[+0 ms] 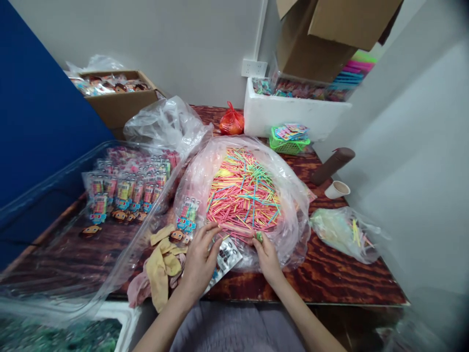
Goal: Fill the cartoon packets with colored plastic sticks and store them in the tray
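A large clear plastic bag (295, 195) lies open with its rim rolled down, full of thin pink, yellow, green and blue sticks (244, 195). At its near left rim is my left hand (202, 254), its fingers stretched out and the thumb apart. My right hand (266, 254) is closed at the near right rim, thumb and fingers pinched by a small green thing (259, 236) too small to name. Under my left hand, partly hidden, lies a silvery printed packet (229, 254). A filled cartoon packet (186, 217) rests on the bag's left side.
Left, a clear tray (110, 278) holds several filled packets (135, 193). Yellow gloves (161, 264) lie near the front edge. Right are a brown bottle (333, 165), paper cup (337, 189) and plastic bag (340, 230). A green basket (289, 145) and foam box (293, 115) stand behind.
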### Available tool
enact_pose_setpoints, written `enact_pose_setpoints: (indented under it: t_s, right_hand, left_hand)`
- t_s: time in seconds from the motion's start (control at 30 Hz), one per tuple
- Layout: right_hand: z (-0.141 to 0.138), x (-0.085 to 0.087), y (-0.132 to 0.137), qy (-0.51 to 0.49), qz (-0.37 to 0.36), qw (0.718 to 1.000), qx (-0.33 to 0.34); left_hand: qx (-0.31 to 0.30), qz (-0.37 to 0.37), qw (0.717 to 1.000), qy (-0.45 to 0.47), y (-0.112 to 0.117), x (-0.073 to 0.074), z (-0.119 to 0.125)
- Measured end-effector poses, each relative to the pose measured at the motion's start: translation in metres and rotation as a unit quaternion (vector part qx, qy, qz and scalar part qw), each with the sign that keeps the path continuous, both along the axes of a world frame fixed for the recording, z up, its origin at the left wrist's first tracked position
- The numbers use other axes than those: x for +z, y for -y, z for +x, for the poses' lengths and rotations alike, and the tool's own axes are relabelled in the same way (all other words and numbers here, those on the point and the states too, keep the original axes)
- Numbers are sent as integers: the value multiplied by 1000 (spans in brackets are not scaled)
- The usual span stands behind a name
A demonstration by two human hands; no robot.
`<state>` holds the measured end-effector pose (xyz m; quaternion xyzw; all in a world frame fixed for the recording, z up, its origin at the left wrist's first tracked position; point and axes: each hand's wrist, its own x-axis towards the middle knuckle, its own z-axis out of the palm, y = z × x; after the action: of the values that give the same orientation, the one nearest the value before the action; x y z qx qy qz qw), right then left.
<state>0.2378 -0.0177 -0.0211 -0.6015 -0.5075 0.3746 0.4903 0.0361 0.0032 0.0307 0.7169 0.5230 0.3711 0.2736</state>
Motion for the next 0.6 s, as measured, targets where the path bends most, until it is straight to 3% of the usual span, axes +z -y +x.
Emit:
enact_pose_setpoints:
  t_s: [0.2, 0.3, 0.43, 0.5, 0.6]
  right_hand:
    - [0, 3, 4, -42, -3, 998, 41]
    - [-1, -11, 7, -23, 6, 999, 40]
    - [-1, -31, 11, -43, 21, 999, 12]
    - [0, -34, 12, -47, 26, 998, 12]
    - [2, -27, 12, -21, 25, 998, 46]
  left_hand:
    - [-60, 1, 998, 1, 14, 3, 22]
    - [-129, 41, 989, -55, 21, -2, 44]
    - [-240, 75, 955, -155, 24, -14, 67]
    - [-249, 71, 951, -167, 24, -16, 68]
    - [-187, 67, 971, -137, 21, -13, 51]
